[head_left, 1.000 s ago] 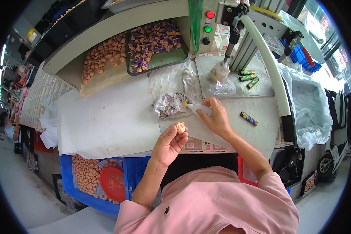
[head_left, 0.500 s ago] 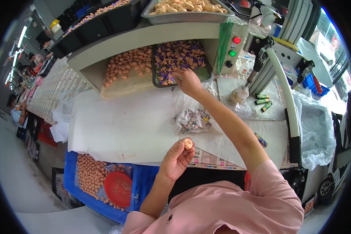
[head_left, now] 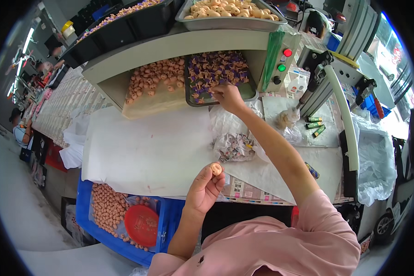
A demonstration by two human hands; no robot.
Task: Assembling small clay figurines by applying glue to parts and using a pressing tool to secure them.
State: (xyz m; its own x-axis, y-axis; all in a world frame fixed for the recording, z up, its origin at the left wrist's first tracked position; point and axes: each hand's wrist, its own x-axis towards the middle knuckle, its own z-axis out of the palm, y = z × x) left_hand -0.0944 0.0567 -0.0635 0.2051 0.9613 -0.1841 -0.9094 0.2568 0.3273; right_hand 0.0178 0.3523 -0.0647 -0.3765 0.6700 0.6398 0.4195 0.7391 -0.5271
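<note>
My right hand (head_left: 226, 95) has moved from the clear bag (head_left: 234, 147) up into the tray of purple pieces (head_left: 216, 73), fingers closing on one | my left hand (head_left: 206, 188) still pinches the small tan round piece (head_left: 215, 169) | picking is now underway.

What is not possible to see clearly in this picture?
- Head view: right hand fingertips in the dark tray; whether they grip a piece is too small to tell.
- Round piece in left hand: details too small.
- Bag contents: blurred by plastic.

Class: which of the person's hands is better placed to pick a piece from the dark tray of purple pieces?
Right hand: its fingers already rest in the dark tray. Left hand holds a small round piece near the body.
</note>
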